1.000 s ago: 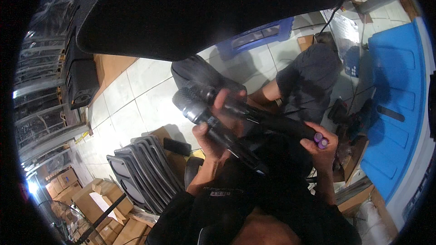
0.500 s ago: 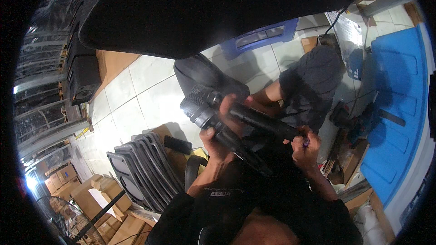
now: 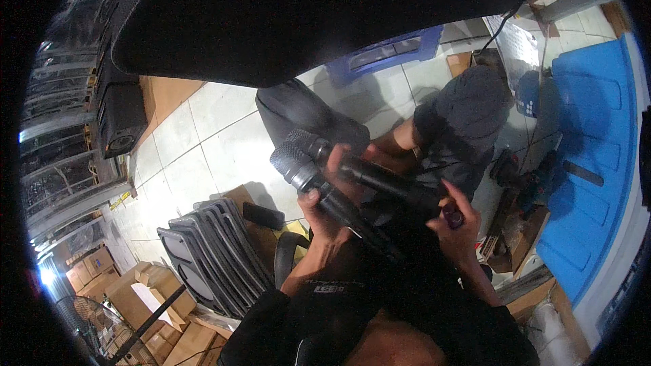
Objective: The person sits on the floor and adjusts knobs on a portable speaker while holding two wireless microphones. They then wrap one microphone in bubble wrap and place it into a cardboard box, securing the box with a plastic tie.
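Two black handheld microphones lie side by side in my left hand (image 3: 322, 215), which is closed round them, with thumb and fingers showing. The nearer microphone (image 3: 346, 215) points its mesh head up and left. Partly behind it, the second microphone (image 3: 390, 181) slants down to the right, toward my right hand (image 3: 462, 225). That hand grips a small dark purple round piece (image 3: 451, 215) close to the second microphone's tail, with a finger stretched up. Whether the piece touches the microphone I cannot tell.
A large black padded shape (image 3: 224, 20) covers the top of the view. Stacked grey folded chairs (image 3: 210, 251) and cardboard boxes (image 3: 149, 285) stand at the lower left. On the right is a blue plastic panel (image 3: 590, 163). A blue stool (image 3: 383, 57) stands on the tiled floor.
My right hand has shifted slightly down and away from the second microphone's tail, and its finger has lifted. The purple piece shows more now. My left hand keeps its hold.
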